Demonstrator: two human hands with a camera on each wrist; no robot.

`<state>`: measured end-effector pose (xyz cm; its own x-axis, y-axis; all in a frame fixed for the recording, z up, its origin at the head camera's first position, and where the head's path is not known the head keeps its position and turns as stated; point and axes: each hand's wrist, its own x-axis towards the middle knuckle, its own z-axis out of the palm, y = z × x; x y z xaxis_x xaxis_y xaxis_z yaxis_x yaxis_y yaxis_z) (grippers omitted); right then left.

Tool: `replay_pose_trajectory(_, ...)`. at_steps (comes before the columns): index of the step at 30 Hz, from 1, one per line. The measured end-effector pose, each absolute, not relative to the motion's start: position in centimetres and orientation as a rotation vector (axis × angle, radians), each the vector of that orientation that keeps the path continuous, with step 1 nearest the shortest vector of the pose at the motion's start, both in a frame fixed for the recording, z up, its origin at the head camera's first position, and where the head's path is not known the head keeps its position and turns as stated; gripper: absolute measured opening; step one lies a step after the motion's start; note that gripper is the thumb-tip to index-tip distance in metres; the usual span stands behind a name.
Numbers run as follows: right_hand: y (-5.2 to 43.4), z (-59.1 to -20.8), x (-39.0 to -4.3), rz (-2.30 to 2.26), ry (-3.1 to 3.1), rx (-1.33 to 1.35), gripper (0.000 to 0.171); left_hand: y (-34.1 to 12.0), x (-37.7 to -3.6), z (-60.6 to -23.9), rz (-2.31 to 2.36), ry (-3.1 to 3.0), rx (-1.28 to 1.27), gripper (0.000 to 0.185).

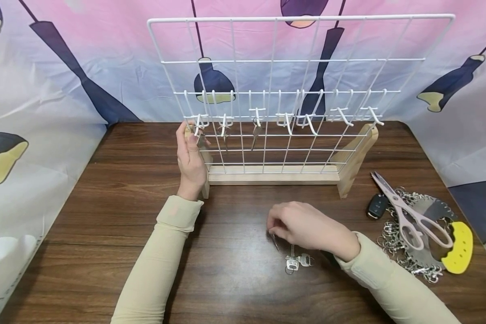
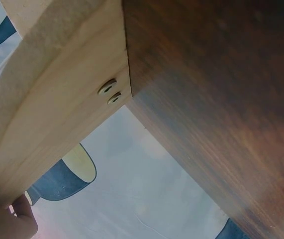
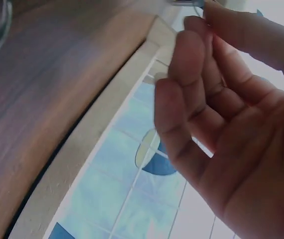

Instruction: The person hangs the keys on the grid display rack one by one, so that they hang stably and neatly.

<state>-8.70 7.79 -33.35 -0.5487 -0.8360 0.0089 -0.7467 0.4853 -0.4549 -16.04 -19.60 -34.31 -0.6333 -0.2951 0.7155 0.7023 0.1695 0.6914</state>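
A white wire grid rack (image 1: pixel 273 172) stands upright on a wooden base, with several white hooks across it. My left hand (image 1: pixel 191 164) grips the rack's left wooden upright (image 2: pixel 57 99) near its top. Keys hang from the left hooks, one of them a long key (image 1: pixel 256 135). Low over the table in front of the rack, my right hand (image 1: pixel 301 225) pinches a small metal key (image 1: pixel 276 243) between thumb and fingertips. Part of its ring (image 3: pixel 198 11) shows in the right wrist view. Just below this hand lie loose keys (image 1: pixel 292 264) with a ring.
At the right of the dark wooden table (image 1: pixel 105 216) lie scissors (image 1: pixel 409 211) with pale pink handles, a black car key (image 1: pixel 377 206) and a toothed metal disc (image 1: pixel 427 256) with a yellow grip (image 1: pixel 461 247). Many small metal clasps (image 1: pixel 390 238) surround the disc. A printed cloth (image 1: pixel 117 72) hangs behind.
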Motion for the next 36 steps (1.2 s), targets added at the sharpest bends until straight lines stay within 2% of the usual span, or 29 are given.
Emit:
replay_pose_trajectory(8, 8.7, -31.5, -9.5, -1.105, 2.378, -1.212, 0.008, -19.6, -16.1, -34.3, -1.574, -1.65, -0.396, 0.028)
replay_pose_trajectory(15, 8.7, -30.1, -9.8, -1.65, 2.317, -0.856, 0.007, -19.6, -16.1, -34.4, -1.575, -1.648, -0.385, 0.029)
replay_pose_trajectory(25, 7.8, -28.3, -10.4, -2.466, 2.016, -0.533, 0.007, -19.7, -16.0, -34.3, -1.573, -1.655, -0.393, 0.029)
replay_pose_trajectory(30, 6.8, -27.8, -10.5, -2.682, 1.759, -0.422, 0.008, -19.6, -16.1, -34.3, -1.584, -1.645, -0.397, 0.029)
replay_pose_trajectory(36, 6.2, -27.3, -10.6, -2.831, 1.483, -0.427, 0.013, -19.6, -16.0, -34.3, -1.612, -1.625, -0.398, 0.03)
